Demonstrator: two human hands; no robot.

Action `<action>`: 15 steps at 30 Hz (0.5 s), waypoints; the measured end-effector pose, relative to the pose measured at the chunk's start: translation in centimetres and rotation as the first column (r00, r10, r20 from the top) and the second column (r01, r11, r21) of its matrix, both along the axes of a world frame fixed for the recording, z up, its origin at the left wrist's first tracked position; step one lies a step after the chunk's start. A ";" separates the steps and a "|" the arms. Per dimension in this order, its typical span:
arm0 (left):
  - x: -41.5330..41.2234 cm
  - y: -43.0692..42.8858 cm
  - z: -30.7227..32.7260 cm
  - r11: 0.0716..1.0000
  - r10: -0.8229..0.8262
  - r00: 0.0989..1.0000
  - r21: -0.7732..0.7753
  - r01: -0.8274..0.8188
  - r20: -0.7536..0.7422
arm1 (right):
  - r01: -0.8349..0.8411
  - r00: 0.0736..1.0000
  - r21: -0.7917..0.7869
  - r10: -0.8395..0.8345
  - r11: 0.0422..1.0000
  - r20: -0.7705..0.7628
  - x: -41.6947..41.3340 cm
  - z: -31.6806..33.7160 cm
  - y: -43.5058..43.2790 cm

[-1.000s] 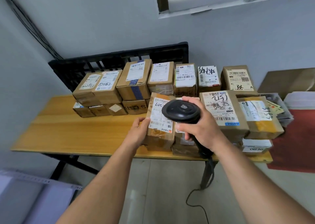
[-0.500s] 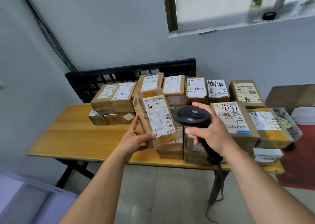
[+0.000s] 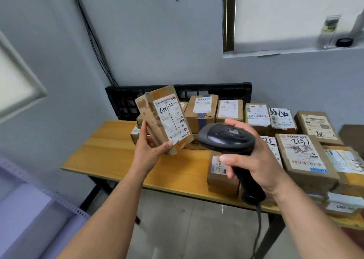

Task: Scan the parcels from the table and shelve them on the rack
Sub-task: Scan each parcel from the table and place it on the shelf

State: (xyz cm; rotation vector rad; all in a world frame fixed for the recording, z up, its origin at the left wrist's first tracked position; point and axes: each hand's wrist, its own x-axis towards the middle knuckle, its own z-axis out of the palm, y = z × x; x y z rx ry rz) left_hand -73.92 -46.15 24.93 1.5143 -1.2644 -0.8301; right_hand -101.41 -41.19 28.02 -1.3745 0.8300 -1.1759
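One parcel is now clear of the bench, raised since a second ago. My left grip pinches its lower end, label toward me; my right grip curls round the scanner just beside it. Scan is pending, I judge; shelving follows.

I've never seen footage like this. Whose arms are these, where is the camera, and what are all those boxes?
No machine here: these are a person's two bare arms, filmed by a wide-angle camera worn on the head, looking forward and down. The left hand holds a cardboard parcel tilted, its white label facing the camera. The right hand grips a black handheld scanner with a cable hanging down. Behind them stands a wooden table carrying more labelled parcels, some stacked, with a black crate against the wall.
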 end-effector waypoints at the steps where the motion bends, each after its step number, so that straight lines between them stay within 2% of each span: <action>1: 0.5 -0.1 0.0 1.000 0.002 1.000 -0.006 -0.002 0.006 | -0.010 1.000 0.003 0.010 1.000 -0.001 0.2 0.1 0.1; 15: 3.1 -0.2 0.6 0.997 0.068 0.997 -0.042 -0.066 0.044 | -0.034 0.999 0.039 0.035 0.999 -0.031 0.9 0.5 0.8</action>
